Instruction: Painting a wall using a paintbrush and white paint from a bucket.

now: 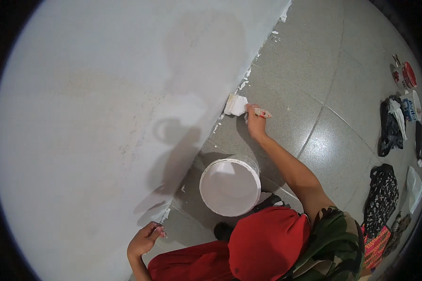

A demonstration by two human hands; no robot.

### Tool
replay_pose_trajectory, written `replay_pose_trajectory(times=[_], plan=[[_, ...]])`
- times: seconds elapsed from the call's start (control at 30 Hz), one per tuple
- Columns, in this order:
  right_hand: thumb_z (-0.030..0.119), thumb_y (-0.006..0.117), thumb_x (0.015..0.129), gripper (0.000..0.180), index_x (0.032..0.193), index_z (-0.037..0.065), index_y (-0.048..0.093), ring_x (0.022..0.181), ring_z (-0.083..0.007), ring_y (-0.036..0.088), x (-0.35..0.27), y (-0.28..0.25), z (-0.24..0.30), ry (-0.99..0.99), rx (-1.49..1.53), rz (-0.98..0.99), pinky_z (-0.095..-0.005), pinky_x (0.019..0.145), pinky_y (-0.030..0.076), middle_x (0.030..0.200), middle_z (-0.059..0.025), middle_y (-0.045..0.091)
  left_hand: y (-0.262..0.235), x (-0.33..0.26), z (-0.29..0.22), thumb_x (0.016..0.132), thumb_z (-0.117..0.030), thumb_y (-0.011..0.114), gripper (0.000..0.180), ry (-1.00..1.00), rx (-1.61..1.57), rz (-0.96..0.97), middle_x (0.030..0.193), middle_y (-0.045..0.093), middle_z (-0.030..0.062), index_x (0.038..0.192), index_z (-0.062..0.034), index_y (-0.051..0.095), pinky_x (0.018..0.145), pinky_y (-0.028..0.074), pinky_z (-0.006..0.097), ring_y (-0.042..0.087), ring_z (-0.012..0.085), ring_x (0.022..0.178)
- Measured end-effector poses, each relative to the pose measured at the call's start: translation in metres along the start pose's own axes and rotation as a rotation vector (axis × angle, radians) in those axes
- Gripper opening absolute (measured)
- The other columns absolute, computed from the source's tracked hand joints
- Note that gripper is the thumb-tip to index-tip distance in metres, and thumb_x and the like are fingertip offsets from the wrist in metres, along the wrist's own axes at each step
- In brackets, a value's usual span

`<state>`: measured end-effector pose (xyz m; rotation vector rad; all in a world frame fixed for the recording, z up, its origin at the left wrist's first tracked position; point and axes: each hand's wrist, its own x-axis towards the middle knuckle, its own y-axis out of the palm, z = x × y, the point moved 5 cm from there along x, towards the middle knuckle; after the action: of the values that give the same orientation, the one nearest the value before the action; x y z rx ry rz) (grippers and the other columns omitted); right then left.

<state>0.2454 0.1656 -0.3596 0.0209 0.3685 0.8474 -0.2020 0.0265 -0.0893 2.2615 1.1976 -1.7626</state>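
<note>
The right grip [256,121] clasps a flat paintbrush [236,105] where the white wall [89,140] meets the tiled floor [300,89], near a white bucket [230,166]; the left grip [146,238] is curled, its contents unclear.

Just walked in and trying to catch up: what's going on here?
A person's right hand is holding a white-coated brush at the foot of a pale wall, where it meets the tiled floor. White flecks lie along that edge. A white bucket stands on the floor between the two hands. The left hand, fingers curled and smudged, is near the wall's lower edge.
</note>
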Motion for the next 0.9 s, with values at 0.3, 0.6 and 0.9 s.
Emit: replay_pose_trajectory(times=[0.3, 0.6, 0.9], plan=[[0.032, 0.055, 0.094, 0.031, 0.077, 0.007, 0.053, 0.059, -0.0085, 0.046, 0.007, 0.020, -0.004, 0.049, 0.108, -0.013, -0.0294, 0.054, 0.038, 0.065, 0.0000, 0.050, -0.002, -0.002, 0.009, 0.101, -0.020, 0.049, 0.025, 0.001, -0.034, -0.011, 0.091, 0.064, 0.0072, 0.107, 0.0028, 0.057, 0.083, 0.047, 0.029, 0.062, 0.0149, 0.087], [0.031, 0.054, 0.095, 0.029, 0.079, 0.006, 0.053, 0.060, -0.0105, 0.046, 0.014, -0.002, -0.009, -0.129, -0.051, -0.172, -0.0294, 0.056, 0.038, 0.065, 0.0006, 0.049, -0.001, -0.002, -0.004, 0.101, -0.020, 0.049, 0.025, 0.016, 0.010, -0.016, 0.090, 0.065, 0.0070, 0.107, 0.0023, 0.058, 0.084, 0.046, 0.029, 0.062, 0.0153, 0.088], [0.031, 0.054, 0.096, 0.025, 0.081, 0.012, 0.055, 0.053, -0.0068, 0.043, 0.001, 0.015, 0.003, 0.055, 0.293, -0.049, -0.0269, 0.048, 0.035, 0.063, 0.0031, 0.048, -0.003, -0.007, 0.008, 0.101, -0.021, 0.050, 0.025, -0.013, 0.018, -0.032, 0.091, 0.065, 0.0065, 0.106, 0.0019, 0.058, 0.083, 0.047, 0.028, 0.062, 0.0143, 0.088]])
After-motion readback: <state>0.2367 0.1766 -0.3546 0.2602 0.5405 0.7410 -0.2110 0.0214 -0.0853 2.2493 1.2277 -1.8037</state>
